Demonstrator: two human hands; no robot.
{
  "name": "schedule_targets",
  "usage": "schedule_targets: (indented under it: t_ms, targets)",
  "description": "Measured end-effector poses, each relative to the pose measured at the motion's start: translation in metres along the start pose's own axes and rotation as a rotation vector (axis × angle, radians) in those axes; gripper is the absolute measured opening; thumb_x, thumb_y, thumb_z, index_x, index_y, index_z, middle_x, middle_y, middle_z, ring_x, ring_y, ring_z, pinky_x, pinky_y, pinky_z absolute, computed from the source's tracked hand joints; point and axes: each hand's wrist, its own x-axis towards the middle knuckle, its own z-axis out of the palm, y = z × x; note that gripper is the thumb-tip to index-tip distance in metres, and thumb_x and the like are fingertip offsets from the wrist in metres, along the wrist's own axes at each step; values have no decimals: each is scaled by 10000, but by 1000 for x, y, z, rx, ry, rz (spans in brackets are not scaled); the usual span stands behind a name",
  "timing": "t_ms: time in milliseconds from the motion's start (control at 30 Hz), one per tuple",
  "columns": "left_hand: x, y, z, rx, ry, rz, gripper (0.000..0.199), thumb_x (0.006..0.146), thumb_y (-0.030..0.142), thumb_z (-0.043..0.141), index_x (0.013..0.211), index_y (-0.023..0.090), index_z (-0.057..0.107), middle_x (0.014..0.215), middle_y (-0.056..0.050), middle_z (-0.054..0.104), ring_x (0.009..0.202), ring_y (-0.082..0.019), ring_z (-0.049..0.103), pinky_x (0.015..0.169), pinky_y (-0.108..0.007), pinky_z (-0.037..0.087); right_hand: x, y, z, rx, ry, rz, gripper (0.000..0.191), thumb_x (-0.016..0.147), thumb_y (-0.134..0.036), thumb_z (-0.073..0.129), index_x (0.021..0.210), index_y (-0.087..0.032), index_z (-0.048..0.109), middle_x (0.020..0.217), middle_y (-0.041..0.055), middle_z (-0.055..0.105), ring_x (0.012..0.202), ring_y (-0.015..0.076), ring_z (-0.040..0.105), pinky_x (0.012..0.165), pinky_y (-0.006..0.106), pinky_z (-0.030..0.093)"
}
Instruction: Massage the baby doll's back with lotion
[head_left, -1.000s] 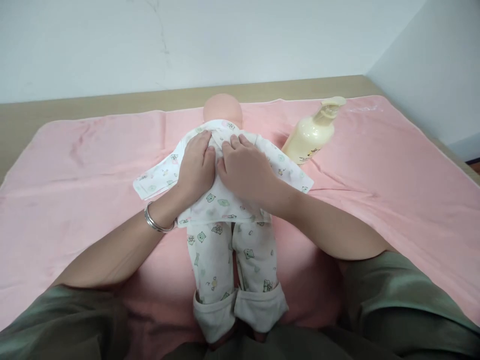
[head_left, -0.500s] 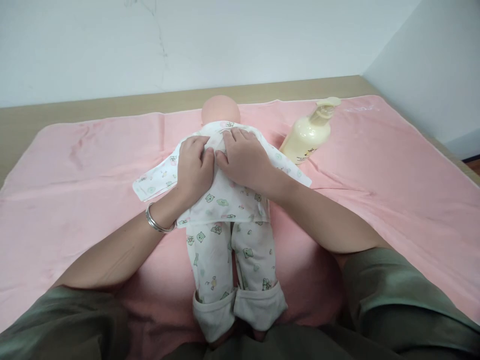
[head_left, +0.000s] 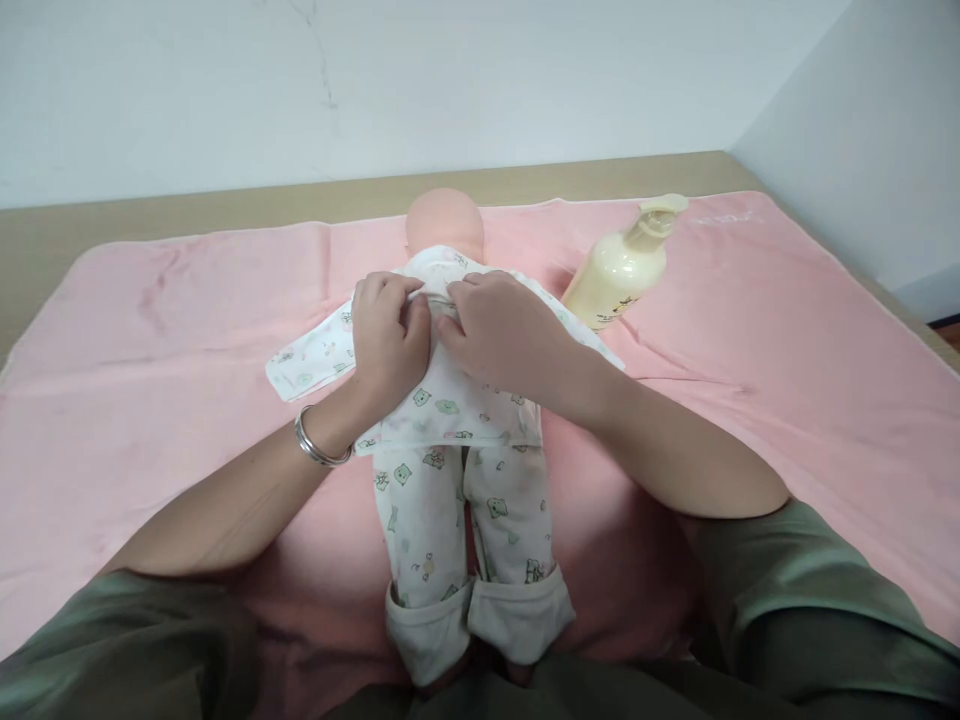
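A baby doll (head_left: 445, 222) lies on the pink blanket, its smooth round head at the far end and no face showing. It wears a white patterned baby shirt (head_left: 450, 405) with the sleeves spread out, and matching pants (head_left: 427, 500) with turned-up cuffs. Below the collar, my left hand (head_left: 390, 330) is closed on the shirt cloth between thumb and fingers. Right beside it, my right hand (head_left: 510, 335) pinches the same cloth, its fingertips partly hidden. A small raised fold shows between the two hands.
A pale yellow pump bottle (head_left: 619, 270) leans at a tilt just right of the doll, by the shirt's right sleeve. The pink blanket (head_left: 765, 330) covers most of the wooden tabletop (head_left: 315, 203). White walls stand behind and at the right.
My right hand has turned and drawn slightly toward me, its fingers curling in. Both hands, flat on the shirt before, now gather its cloth into a fold.
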Motion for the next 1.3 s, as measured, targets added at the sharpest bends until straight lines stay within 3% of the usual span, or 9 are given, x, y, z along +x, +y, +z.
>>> schedule_targets:
  t_ms: [100,167,233,333,467,700,900,1133,1300]
  targets:
    - [-2,1,-1,-35,18,3,147,965,276,417,1013,260,555,1039,-88,605,1076,-271,551,998,-493,439,2,2,-14,49,15,43,362,1021,-290,354,893,-197,680,834,60,682,816,220,633,770,367,506]
    - [-3,2,-2,-65,0,-5,172,975,292,406,1055,268,557,1112,-92,614,1128,-275,550,1026,-499,443,3,1,-17,35,115,65,335,1003,-253,371,1090,-206,691,1084,89,716,1097,277,633,929,420,511]
    - [-4,2,-2,-87,-29,-7,215,985,313,399,1118,273,563,1201,-90,623,1184,-274,550,1060,-498,448,3,-1,-11,7,230,63,357,976,-221,408,1229,-214,660,1396,86,623,1367,307,492,1084,464,454]
    - [-3,0,-1,-94,-36,26,274,965,284,405,1177,254,576,1283,-84,640,1232,-256,564,1098,-469,455,5,-6,13,14,227,44,396,976,-228,413,1305,-186,630,1592,85,461,1470,310,398,1192,509,368]
    - [0,-3,1,-77,-46,41,310,933,250,405,1182,241,589,1272,-76,664,1211,-240,586,1105,-438,460,6,-9,41,80,143,67,483,1006,-258,382,1464,-155,496,1640,144,386,1504,354,358,1221,645,267]
    - [-2,-4,1,-49,-72,2,375,951,281,394,1259,255,606,1339,-75,654,1283,-274,569,1157,-505,408,3,-6,24,72,237,46,432,972,-220,412,1380,-220,556,1672,73,341,1515,280,346,1190,479,369]
    - [-1,-4,1,-29,-96,-1,382,963,269,397,1279,250,612,1371,-75,654,1323,-270,566,1188,-498,395,5,-6,44,63,188,40,469,995,-268,404,1426,-139,538,1633,151,401,1520,341,347,1246,595,257]
    - [-3,-4,1,-40,-49,10,365,972,310,403,1262,283,624,1332,-53,676,1302,-266,577,1175,-516,428,5,-2,16,15,275,38,485,939,-192,424,1410,-200,539,1661,77,357,1544,292,323,1248,514,301]
    - [-1,-2,1,-69,-66,1,377,948,279,407,1249,250,631,1337,-66,669,1298,-259,574,1182,-485,427,7,-3,34,11,216,42,507,982,-226,406,1482,-168,471,1677,114,320,1551,325,305,1256,584,266]
